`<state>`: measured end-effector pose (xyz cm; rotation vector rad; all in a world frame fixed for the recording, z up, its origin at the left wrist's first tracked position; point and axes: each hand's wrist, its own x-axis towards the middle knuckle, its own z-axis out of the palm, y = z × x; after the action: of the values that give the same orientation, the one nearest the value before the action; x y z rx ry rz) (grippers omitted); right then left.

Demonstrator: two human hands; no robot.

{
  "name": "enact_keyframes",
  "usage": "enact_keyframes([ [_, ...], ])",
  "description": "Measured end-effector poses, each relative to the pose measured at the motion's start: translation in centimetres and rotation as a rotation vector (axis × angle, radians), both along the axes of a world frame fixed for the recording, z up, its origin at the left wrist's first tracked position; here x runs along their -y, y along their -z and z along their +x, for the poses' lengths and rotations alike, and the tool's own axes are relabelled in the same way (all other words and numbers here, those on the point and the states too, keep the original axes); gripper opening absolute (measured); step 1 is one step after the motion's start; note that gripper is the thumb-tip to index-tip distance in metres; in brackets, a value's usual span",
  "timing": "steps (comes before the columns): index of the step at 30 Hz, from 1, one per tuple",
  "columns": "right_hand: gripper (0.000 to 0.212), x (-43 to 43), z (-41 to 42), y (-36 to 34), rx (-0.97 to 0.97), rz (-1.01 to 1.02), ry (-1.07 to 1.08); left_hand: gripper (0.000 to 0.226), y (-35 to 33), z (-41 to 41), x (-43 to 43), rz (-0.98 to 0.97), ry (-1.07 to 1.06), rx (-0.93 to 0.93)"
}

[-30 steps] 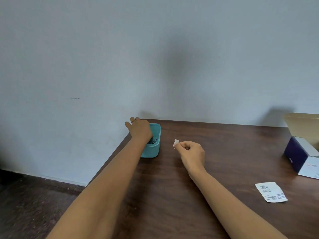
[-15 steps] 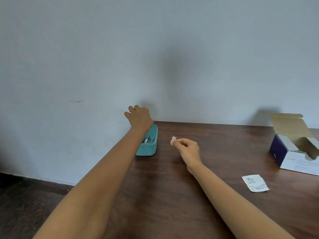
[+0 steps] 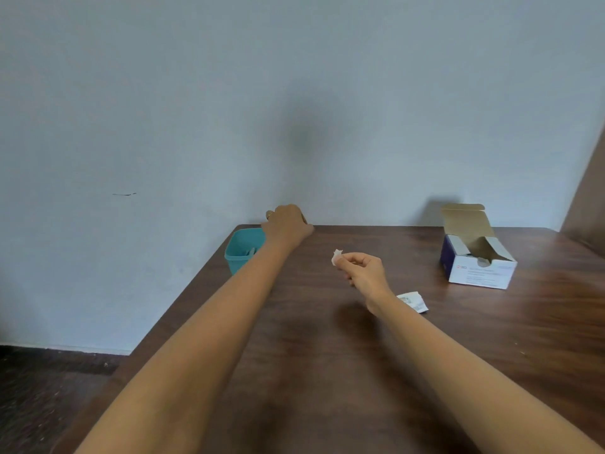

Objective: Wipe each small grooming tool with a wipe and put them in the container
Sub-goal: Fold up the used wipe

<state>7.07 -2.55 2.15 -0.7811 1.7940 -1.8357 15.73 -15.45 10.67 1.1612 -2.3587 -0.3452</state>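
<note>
left hand curled beside teal container at table corner. right hand pinches white wipe.

On the white front of the open box at my two o'clock I see a small red mark and some grey printed lines, but I cannot read them. The paper slip just beside my right wrist carries small print too, also too blurred to read.
</note>
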Motion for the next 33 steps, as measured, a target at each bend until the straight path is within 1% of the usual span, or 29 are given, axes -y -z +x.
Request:
enact_keyframes([
  [5,0.016,-4.7,-2.1,-0.2,-0.098,-0.031,0.064,0.02,2.7,-1.4,-4.4,0.189,0.104,-0.052],
  [8,0.008,-7.3,-4.0,0.2,-0.159,0.006,0.139,0.02,4.7,-2.1,-6.9,0.268,0.17,-0.096],
  [9,0.009,-8.1,-4.6,0.3,-0.171,0.02,0.159,0.021,5.4,-2.3,-7.6,0.286,0.185,-0.103],
  [15,0.013,-11.4,-6.2,1.7,-0.133,0.046,0.193,0.02,8.9,-3.8,-11.4,0.395,0.223,-0.156],
  [21,0.009,-12.4,-6.4,3.4,-0.165,0.003,0.181,0.023,10.9,-5.2,-13.6,0.351,0.21,-0.204],
  [26,0.011,-12.5,-6.5,3.4,-0.144,-0.053,0.172,0.033,12.0,-6.5,-14.6,0.23,0.175,-0.119],
  [29,0.009,-12.5,-6.6,3.3,-0.133,-0.051,0.169,0.028,12.2,-6.8,-14.8,0.2,0.179,-0.09],
  [33,0.013,-12.3,-6.9,3.3,-0.145,0.006,0.15,0.017,12.2,-6.6,-14.6,0.245,0.223,-0.181],
])
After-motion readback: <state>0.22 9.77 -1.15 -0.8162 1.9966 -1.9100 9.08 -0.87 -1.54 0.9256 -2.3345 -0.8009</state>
